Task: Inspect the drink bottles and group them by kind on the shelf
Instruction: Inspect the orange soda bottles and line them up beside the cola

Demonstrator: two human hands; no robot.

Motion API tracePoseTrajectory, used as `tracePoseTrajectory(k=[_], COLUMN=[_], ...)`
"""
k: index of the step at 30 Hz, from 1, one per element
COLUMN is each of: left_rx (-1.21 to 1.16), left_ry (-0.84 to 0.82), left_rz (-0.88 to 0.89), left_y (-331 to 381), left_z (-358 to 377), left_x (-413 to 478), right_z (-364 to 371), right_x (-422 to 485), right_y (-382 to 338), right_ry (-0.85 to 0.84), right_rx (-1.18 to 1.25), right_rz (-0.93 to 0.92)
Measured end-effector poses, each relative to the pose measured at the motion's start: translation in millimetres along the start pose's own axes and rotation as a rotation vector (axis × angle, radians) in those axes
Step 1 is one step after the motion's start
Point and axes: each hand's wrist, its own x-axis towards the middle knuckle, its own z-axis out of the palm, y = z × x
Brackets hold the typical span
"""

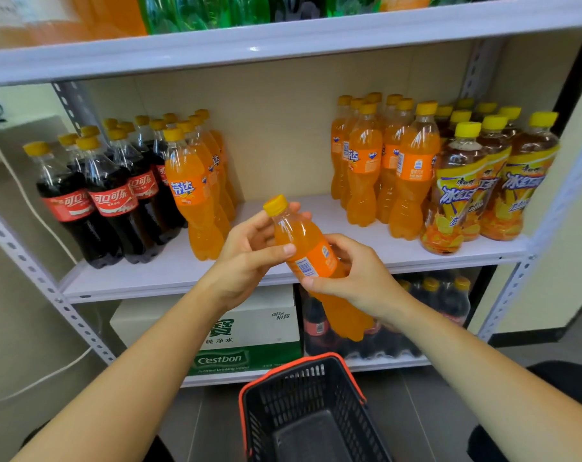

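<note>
Orange bottle (pixel 297 233) tilted before the shelf (pixel 149 278) – cap up-left, base down-right
Left hand (pixel 246 258) grips its shoulder, right hand (pixel 359 278) its label – nearer the larger orange group (pixel 366 168)

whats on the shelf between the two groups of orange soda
Nothing: in the head view the shelf board is bare between the left orange sodas and the right orange sodas. The held bottle merely overlaps it in the picture.

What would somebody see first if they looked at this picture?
First, the orange soda bottle in the middle, tilted, gripped by the left hand near the top and the right hand lower down. Behind it, on the white shelf, cola bottles stand at the left and iced tea bottles at the far right.
</note>
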Motion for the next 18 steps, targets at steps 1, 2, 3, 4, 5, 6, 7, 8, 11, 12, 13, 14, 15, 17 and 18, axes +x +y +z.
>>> tracePoseTrajectory(k=[1, 2, 3, 4, 5, 6, 7, 8, 11, 12, 13, 14, 15, 17, 18], left_rx=[0.001, 0.007, 0.016, 0.024, 0.029, 0.033, 0.042, 0.056, 0.084, 0.082, 0.071, 0.053, 0.031, -0.007, -0.022], left_ry=[-0.013, -0.015, -0.004, 0.017, 0.050, 0.088, 0.123, 0.149, 0.195, 0.211, 0.227, 0.240, 0.248, 0.245, 0.229], left_rz=[-0.006, -0.009, -0.005, 0.007, 0.024, 0.044, 0.062, 0.078, 0.114, 0.123, 0.127, 0.128, 0.126, 0.123, 0.126], left_y=[0.5, 1.5, 3.1, 5.1, 7.4, 9.8, 12.1, 14.0, 17.3, 18.1, 18.9, 19.7, 20.7, 23.5, 24.8], left_z=[0.7, 1.7, 2.7, 3.5, 3.9, 3.9, 3.8, 3.6, 5.0, 6.0, 7.3, 8.4, 9.2, 10.3, 10.6], left_x=[-0.6, -1.0, -1.1, -1.2, -1.5, -1.8, -2.3, -3.0, -6.6, -7.9, -9.3, -10.8, -12.3, -14.6, -15.4], right_z=[-0.2, 0.4, 1.3, 2.3, 3.1, 4.0, 4.9, 5.7, 9.2, 10.1, 10.9, 11.9, 12.9, 14.5, 14.8], right_x=[-0.1, -0.5, -1.1, -1.8, -2.7, -4.1, -5.9, -7.8, -12.4, -14.0, -15.2, -16.5, -17.5, -19.2, -19.9], right_y=[0.6, 1.2, 1.7, 2.4, 2.9, 2.6, 2.0, 1.4, -0.3, -1.5, -2.5, -4.1, -6.1, -10.7, -12.7], right_ry=[0.009, 0.022, 0.043, 0.067, 0.094, 0.122, 0.145, 0.160, 0.179, 0.181, 0.176, 0.163, 0.142, 0.076, 0.032], right_rx=[-0.011, -0.024, -0.047, -0.078, -0.109, -0.135, -0.162, -0.200, -0.327, -0.338, -0.330, -0.305, -0.257, -0.090, -0.005], right_rz=[-0.009, -0.016, -0.022, -0.032, -0.045, -0.061, -0.077, -0.094, -0.143, -0.150, -0.151, -0.147, -0.137, -0.106, -0.087])
